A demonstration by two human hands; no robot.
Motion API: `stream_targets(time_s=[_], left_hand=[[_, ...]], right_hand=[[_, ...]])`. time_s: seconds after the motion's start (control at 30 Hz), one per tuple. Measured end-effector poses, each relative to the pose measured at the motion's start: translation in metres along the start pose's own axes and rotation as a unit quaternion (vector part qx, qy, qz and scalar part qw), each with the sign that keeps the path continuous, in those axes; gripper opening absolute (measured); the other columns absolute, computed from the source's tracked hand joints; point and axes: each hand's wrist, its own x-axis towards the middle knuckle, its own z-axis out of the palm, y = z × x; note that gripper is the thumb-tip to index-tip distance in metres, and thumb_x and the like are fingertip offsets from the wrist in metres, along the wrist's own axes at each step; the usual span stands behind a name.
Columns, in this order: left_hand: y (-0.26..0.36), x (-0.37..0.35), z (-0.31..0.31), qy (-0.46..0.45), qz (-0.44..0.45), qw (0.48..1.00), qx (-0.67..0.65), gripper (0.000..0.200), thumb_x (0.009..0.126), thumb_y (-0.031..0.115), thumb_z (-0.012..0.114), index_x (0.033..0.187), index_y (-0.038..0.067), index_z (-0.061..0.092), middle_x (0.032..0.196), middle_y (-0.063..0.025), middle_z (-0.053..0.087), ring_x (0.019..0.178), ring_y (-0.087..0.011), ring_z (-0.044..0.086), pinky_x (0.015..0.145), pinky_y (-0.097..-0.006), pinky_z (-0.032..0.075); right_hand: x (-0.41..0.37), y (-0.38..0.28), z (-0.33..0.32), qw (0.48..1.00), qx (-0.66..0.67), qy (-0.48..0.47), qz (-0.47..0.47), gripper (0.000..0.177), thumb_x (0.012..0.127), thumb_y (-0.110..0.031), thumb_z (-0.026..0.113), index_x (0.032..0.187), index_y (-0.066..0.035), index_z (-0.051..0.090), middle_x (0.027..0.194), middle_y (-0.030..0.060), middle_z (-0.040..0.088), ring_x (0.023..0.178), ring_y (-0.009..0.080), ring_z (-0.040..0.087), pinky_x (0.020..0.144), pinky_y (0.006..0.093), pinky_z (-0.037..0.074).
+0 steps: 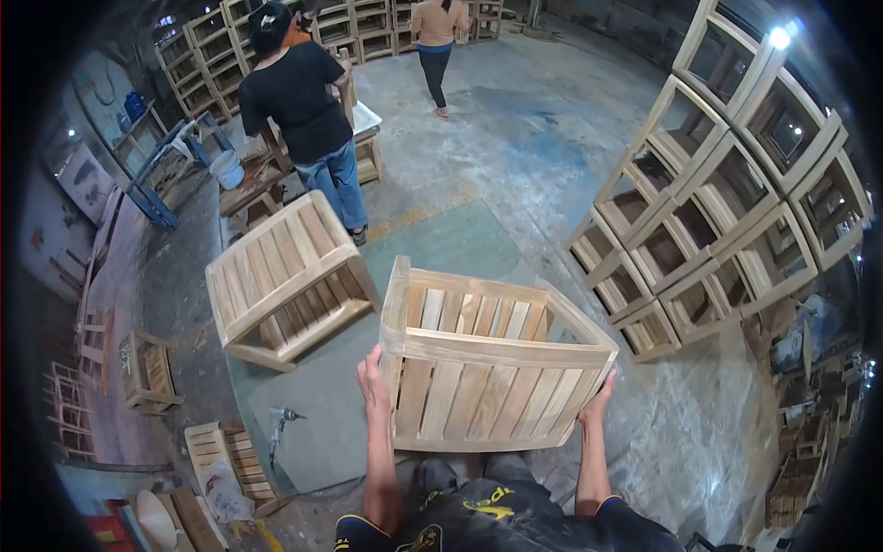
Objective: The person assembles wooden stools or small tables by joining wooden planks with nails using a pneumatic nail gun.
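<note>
Between my two hands is a slatted wooden side table (478,391), tipped so that one slatted panel faces me and a second one shows behind it through the open side. My left hand (373,379) is closed on its left edge, near the corner post. On the lower right edge, my right hand (598,401) grips the wood; its fingers are partly hidden behind it. A similar slatted wooden table (287,281) stands just beyond to the left, on the grey-green mat. A power drill (281,423) lies on the mat left of my left forearm.
Stacked wooden frames (708,212) rise at the right. A person in a black shirt (296,101) works at a bench ahead; another person (439,41) is farther back. A white bucket (226,170) sits at left. Another slatted piece (210,455) lies lower left, beside a plastic bag (227,495).
</note>
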Motion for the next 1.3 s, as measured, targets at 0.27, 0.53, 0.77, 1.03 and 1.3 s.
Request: stream_targets(time_s=[0.27, 0.53, 0.77, 1.03, 1.3], left_hand=[[-0.084, 0.144, 0.098, 0.026, 0.044, 0.976, -0.212, 0.048, 0.092, 0.04, 0.039, 0.113, 0.001, 0.059, 0.113, -0.0078, 0.061, 0.103, -0.0207, 0.057, 0.093, -0.0357, 0.044], [-0.096, 0.245, 0.137, 0.14, 0.088, 0.982, -0.096, 0.056, 0.093, 0.049, 0.043, 0.123, 0.004, 0.055, 0.12, -0.0087, 0.059, 0.111, -0.0222, 0.057, 0.095, -0.0371, 0.045], [-0.064, 0.305, 0.152, 0.128, 0.041, 0.99, 0.042, 0.066, 0.097, 0.055, 0.04, 0.13, -0.001, 0.052, 0.126, -0.0131, 0.058, 0.112, -0.0254, 0.056, 0.096, -0.0355, 0.043], [-0.021, 0.373, 0.16, 0.048, -0.017, 0.992, 0.116, 0.065, 0.096, 0.054, 0.046, 0.131, 0.0, 0.054, 0.121, -0.0132, 0.061, 0.103, -0.0239, 0.06, 0.09, -0.0351, 0.047], [0.006, 0.432, 0.16, -0.016, -0.124, 0.968, 0.215, 0.057, 0.09, 0.056, 0.054, 0.12, 0.008, 0.06, 0.112, -0.0069, 0.065, 0.098, -0.0206, 0.062, 0.086, -0.0387, 0.051]], right_hand=[[0.244, -0.011, 0.083, 0.968, -0.234, -0.02, -0.092, 0.06, 0.095, -0.051, 0.046, 0.104, 0.004, 0.066, 0.098, 0.0093, 0.066, 0.09, 0.0185, 0.059, 0.083, 0.0335, 0.044], [0.386, -0.001, 0.192, 0.88, -0.434, -0.086, -0.172, 0.068, 0.093, -0.058, 0.043, 0.108, 0.004, 0.066, 0.106, 0.0225, 0.067, 0.105, 0.0302, 0.062, 0.093, 0.039, 0.042], [0.447, -0.013, 0.266, 0.792, -0.568, -0.155, -0.162, 0.083, 0.088, -0.07, 0.038, 0.132, -0.001, 0.048, 0.126, 0.0298, 0.054, 0.12, 0.0448, 0.049, 0.102, 0.0477, 0.037], [0.481, 0.016, 0.314, 0.736, -0.631, -0.123, -0.212, 0.08, 0.091, -0.067, 0.036, 0.135, 0.0, 0.045, 0.126, 0.031, 0.054, 0.121, 0.0449, 0.049, 0.101, 0.0476, 0.038], [0.546, 0.024, 0.371, 0.758, -0.593, -0.253, -0.094, 0.066, 0.091, -0.056, 0.052, 0.117, 0.004, 0.059, 0.112, 0.0178, 0.062, 0.099, 0.0274, 0.059, 0.087, 0.0396, 0.047]])
